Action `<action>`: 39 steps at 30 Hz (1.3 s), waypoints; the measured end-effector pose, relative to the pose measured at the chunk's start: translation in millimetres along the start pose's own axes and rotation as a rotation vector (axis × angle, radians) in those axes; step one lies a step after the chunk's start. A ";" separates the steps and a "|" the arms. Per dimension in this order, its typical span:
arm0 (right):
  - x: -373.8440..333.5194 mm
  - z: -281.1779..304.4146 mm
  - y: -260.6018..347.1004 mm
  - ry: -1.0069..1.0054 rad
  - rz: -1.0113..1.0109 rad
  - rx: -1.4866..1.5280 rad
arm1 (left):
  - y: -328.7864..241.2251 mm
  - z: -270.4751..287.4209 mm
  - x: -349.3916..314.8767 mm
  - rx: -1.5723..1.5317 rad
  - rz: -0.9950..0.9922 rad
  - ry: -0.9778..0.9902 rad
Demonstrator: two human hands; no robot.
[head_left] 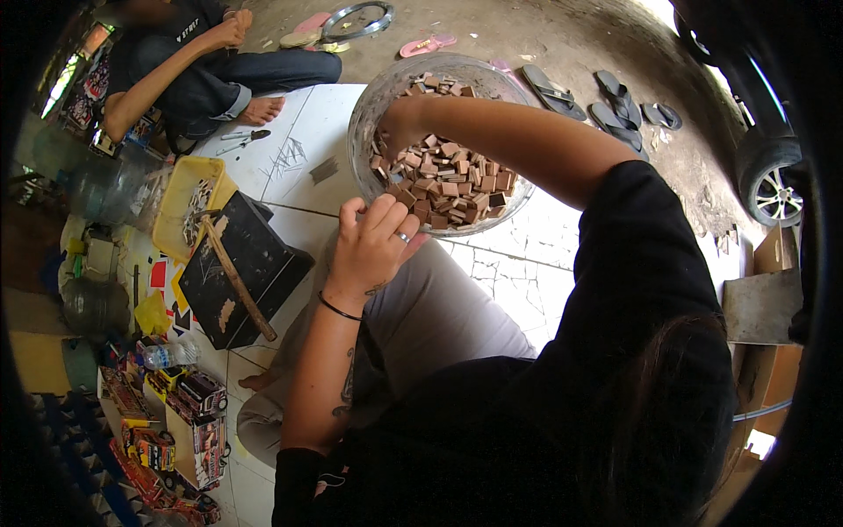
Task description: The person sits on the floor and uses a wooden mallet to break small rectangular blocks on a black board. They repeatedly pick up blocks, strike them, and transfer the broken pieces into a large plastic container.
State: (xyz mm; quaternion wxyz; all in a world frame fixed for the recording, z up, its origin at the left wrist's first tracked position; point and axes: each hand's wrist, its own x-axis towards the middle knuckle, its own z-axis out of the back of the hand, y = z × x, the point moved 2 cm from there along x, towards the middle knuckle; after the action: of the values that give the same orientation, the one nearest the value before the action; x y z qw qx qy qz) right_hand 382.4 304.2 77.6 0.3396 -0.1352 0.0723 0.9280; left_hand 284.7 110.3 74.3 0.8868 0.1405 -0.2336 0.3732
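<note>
A round see-through tub [362, 180] holds a heap of small brown block-like pieces [452, 186]. My right hand [406, 125] reaches down inside its left part, close to the wall. The fingers of that hand are mostly hidden. Just outside the near left rim is my left hand [379, 241], which wears a ring and has a black band at the wrist. Its fingers are curled closed; anything they pinch is too small or too hidden to name.
Left of me, a hammer [237, 279] lies across a black box [250, 255] beside a yellow bin [189, 167]. Thin nails [285, 160] and pliers [255, 136] lie on the tiles. Toy trucks [198, 422] stand lower left. Another person [193, 70] sits at the far left; sandals [619, 101] lie beyond.
</note>
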 end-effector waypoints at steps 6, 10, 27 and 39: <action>-12.0 -0.9 4.6 0.035 -0.222 -0.147 | 0.6 -0.6 0.1 -0.027 -0.012 -0.020; -15.7 8.1 6.9 0.077 -0.102 -0.137 | 0.7 -0.6 -0.5 -0.026 -0.010 -0.009; -9.9 -4.7 -19.8 0.128 0.001 -0.069 | 2.7 -2.4 0.0 -0.052 -0.013 -0.035; 3.2 -15.2 -15.4 -0.124 -0.074 0.332 | 2.5 -3.6 -0.8 -0.025 -0.025 -0.040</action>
State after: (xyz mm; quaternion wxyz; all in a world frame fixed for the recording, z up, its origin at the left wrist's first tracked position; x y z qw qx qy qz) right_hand 393.1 314.4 61.5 0.3949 -0.0225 0.1986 0.8967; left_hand 283.5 113.1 71.0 0.8883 0.1396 -0.2541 0.3562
